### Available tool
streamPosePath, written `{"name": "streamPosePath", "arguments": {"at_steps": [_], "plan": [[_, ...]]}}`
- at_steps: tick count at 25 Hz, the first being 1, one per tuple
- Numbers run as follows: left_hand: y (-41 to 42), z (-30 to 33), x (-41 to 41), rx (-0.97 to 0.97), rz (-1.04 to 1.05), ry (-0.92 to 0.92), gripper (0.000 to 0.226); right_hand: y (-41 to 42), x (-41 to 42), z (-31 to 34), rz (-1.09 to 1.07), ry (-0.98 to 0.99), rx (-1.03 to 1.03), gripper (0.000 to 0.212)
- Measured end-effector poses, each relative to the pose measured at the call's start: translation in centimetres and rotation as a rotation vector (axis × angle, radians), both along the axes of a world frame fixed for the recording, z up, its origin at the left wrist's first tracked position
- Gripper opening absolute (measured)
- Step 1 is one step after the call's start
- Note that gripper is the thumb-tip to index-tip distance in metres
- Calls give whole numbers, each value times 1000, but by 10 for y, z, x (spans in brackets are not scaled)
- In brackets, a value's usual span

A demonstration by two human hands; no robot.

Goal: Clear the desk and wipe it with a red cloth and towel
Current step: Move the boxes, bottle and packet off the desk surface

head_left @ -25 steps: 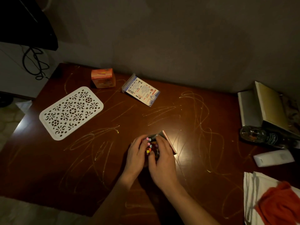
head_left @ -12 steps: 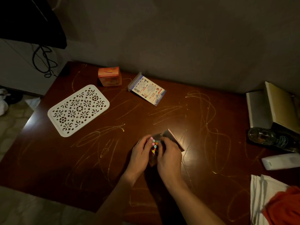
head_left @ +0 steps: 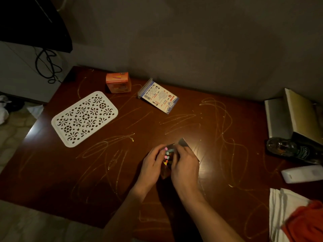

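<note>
Crayon box (head_left: 168, 158) sits between left hand (head_left: 151, 165) and right hand (head_left: 185, 167), both gripping it.

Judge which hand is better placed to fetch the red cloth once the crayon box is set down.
Right hand, probably: the red cloth lies on the white towel at the desk's near right corner, on that hand's side. Both hands now grip the crayon box.

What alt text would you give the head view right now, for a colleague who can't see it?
Both hands, left hand and right hand, hold a small open box of coloured crayons over the middle of a dark wooden desk covered in pale scribbles. A white cut-out tray and two small cartons lie further back; a white towel and red cloth sit at the near right corner.
</note>
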State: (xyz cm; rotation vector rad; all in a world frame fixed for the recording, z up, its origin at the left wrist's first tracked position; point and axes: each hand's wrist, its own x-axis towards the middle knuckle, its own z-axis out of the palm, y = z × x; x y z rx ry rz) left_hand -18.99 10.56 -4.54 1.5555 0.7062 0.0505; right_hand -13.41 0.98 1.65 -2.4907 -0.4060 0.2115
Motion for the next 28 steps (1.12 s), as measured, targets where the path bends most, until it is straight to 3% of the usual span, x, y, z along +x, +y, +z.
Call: {"name": "streamPosePath", "arguments": {"at_steps": [10, 13, 17, 22, 28], "plan": [[-1, 16, 5, 64, -47, -38, 23, 3, 13, 11, 90, 3, -222, 19], [-1, 17, 6, 51, -53, -39, 22, -4, 9, -1, 70, -30, -94, 19], [-1, 15, 6, -25, -37, -83, 27, -14, -6, -14, 94, 71, 127, 39], [3, 16, 6, -56, -25, -89, 24, -36, -29, -24, 139, -1, 379, 48], [2, 15, 7, -57, -22, -107, 24, -48, -41, -29, 273, 11, 298, 54]]}}
